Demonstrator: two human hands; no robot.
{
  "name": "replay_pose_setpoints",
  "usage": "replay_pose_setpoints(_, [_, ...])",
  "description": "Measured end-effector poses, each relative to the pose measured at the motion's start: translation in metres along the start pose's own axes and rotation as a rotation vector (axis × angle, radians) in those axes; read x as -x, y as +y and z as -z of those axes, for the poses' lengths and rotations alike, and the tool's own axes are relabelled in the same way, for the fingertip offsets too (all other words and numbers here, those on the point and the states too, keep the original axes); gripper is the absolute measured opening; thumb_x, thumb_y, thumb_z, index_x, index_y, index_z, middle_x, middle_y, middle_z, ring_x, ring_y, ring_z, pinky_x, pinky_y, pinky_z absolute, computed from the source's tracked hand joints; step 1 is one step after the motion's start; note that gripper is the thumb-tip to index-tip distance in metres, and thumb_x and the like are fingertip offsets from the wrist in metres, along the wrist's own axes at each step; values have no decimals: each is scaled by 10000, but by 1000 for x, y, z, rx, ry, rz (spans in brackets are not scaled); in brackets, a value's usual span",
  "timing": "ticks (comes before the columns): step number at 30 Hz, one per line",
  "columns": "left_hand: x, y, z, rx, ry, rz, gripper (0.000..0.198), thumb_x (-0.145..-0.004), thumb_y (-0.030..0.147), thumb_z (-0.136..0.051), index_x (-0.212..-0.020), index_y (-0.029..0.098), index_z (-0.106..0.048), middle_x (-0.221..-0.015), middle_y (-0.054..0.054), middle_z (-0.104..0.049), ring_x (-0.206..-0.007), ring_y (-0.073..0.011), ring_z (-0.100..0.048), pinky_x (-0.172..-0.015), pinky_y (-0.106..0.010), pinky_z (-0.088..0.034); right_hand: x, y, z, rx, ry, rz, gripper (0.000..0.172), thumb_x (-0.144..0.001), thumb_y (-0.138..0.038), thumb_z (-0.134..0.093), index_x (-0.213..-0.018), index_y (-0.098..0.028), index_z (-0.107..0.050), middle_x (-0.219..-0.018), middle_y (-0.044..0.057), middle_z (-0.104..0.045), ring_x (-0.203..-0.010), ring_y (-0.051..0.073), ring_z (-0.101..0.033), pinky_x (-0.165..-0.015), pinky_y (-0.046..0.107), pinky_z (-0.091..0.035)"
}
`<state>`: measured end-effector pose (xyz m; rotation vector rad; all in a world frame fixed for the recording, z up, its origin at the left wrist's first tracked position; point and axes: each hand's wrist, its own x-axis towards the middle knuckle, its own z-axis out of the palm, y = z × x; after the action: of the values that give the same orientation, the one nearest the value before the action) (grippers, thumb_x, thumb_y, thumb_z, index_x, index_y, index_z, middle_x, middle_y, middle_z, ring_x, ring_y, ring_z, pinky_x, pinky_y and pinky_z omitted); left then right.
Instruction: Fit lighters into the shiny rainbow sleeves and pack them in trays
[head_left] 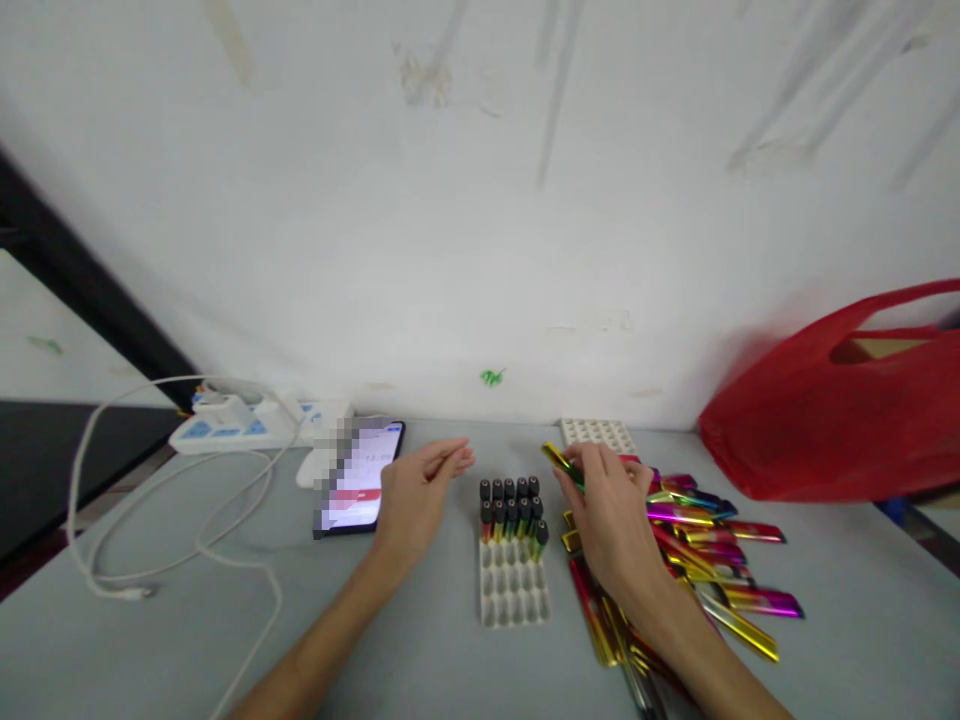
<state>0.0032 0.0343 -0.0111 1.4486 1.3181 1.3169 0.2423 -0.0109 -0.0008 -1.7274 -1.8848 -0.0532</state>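
Observation:
My right hand grips a shiny gold-and-green metallic case between thumb and fingers, its gold end pointing up and left. My left hand hovers over the table beside the phone, fingertips pressed together, with nothing visible in them. Between the hands lies a pale moulded tray. Its back rows hold several small upright coloured cylinders with black tops; the front rows of hollows are bare. Under and beside my right hand spreads a loose pile of shiny metallic cases in gold, red, purple and green.
A phone lies left of my left hand, near a white power strip and a looping white cable. Another pale tray sits by the wall. A red bag stands at the right.

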Motion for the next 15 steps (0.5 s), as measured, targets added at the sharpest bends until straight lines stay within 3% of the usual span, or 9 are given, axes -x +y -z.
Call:
replay_pose_setpoints(4, [3,-1,2,-180,-47,-48,224,-937,384,-735,-1038,226,-858,-977,-55,-844,-824,-273,-821,-814,-409,-650,1,-2,8,-215,107,-61,158,-1089,-311,-532,-1175,-212,-620,-1179,132,-711,-1086,308,-652,-983,454,-451])
replay_pose_setpoints(9, [2,4,9,-326,-130,-116,297,-987,396,-639,-1114,227,-847,-893,-37,-746,-746,-229,-717,-773,-367,-560,1,-5,6,-464,124,-168,181,-1070,-370,-583,-1144,-226,-665,-1077,75,-757,-974,262,-698,-862,372,-521])
replay_pose_setpoints(15, [4,10,11,-413,-231,-149,337,-1037,406,-560,-856,211,-767,-824,-32,-669,-783,-236,-644,-745,-335,-457,1,-9,8,-640,96,-253,259,-1034,-448,-640,-1102,-220,-740,-998,58,-797,-941,275,-705,-808,367,-492])
